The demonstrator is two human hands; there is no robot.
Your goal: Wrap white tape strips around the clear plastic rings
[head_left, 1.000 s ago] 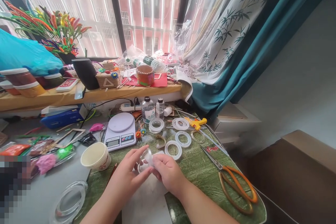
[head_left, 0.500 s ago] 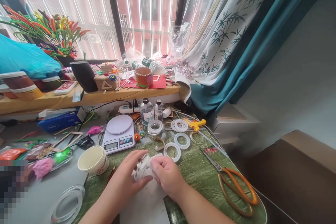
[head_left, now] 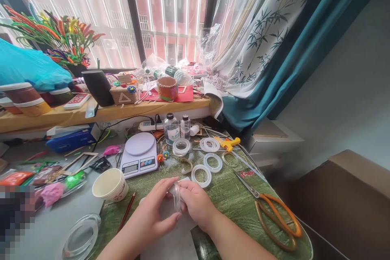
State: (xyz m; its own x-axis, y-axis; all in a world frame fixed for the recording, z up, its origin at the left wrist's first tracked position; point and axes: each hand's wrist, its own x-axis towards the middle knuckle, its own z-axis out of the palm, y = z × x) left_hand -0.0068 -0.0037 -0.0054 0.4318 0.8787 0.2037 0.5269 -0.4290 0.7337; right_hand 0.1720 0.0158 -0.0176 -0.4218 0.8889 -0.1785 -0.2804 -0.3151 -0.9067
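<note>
A clear ring [head_left: 177, 198], glossy and colourless, stands on edge above the worktop [head_left: 227, 201], turned so that its band shows nearly edge-on as a narrow upright strip. Pale streaks of light run along the band. The left hand [head_left: 157, 205] spans it, fingers at its upper rim and thumb at its lower; the right hand [head_left: 196, 203] grips its right side, hiding part of it. Whether it is one band or several together cannot be told. It is well apart from the worktop's far and right edges.
</note>
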